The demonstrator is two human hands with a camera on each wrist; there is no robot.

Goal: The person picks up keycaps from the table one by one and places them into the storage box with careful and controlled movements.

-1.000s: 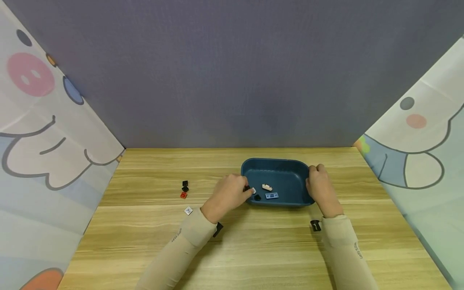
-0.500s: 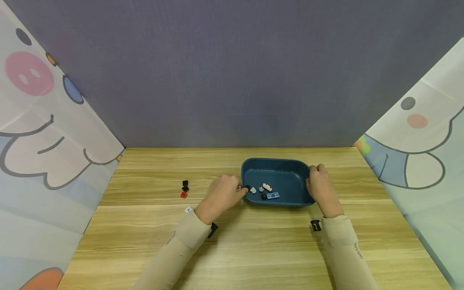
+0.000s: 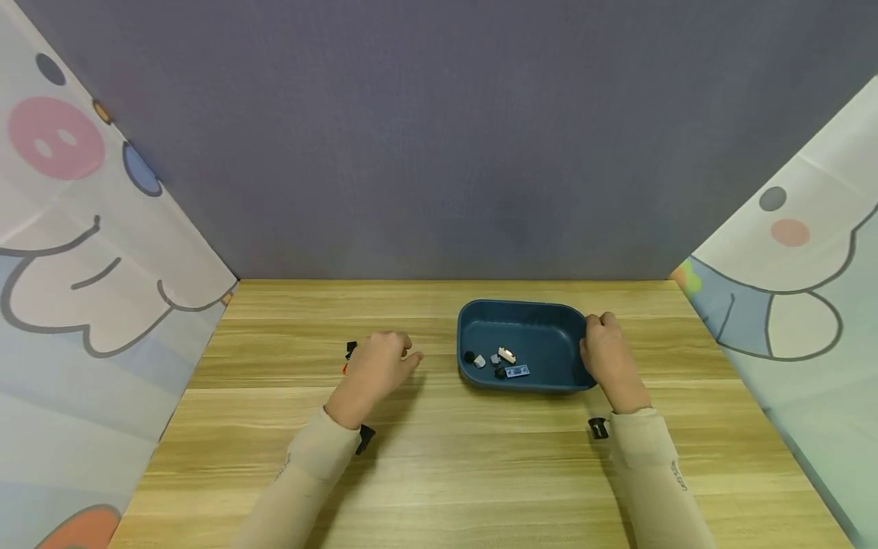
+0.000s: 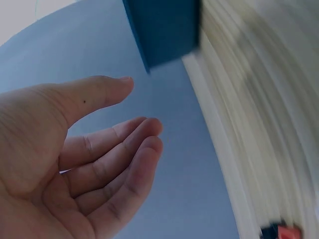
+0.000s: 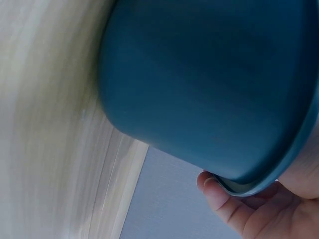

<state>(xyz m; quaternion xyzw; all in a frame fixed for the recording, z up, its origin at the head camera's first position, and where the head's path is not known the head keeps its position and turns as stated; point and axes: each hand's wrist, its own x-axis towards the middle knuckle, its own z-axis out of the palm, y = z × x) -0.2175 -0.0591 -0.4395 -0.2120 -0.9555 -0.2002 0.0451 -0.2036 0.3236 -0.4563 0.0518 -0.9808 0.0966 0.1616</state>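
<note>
A dark teal plastic box (image 3: 549, 343) stands right of the middle of the wooden table. My right hand (image 3: 607, 358) grips its right end; in the right wrist view, fingers (image 5: 219, 196) curl under the rim. In the box's left half lie a light-blue oblong piece (image 3: 517, 371), a cream piece (image 3: 507, 355), a white piece (image 3: 479, 361) and small black pieces (image 3: 469, 357). Left of the box, my left hand (image 3: 373, 370) hovers with relaxed fingers, holding nothing. It partly covers a small black piece (image 3: 352, 346) and a red piece (image 4: 289, 233).
A grey panel (image 3: 446, 152) rises behind the table's back edge (image 3: 411, 280). Cartoon-printed sheets flank it at left (image 3: 123, 267) and right (image 3: 789, 252). Black wrist mounts (image 3: 598, 428) show beside both sleeves.
My left hand has let go of a black piece inside the box and moved left toward the loose pieces. The pieces in the box have shifted slightly. My right hand keeps its grip.
</note>
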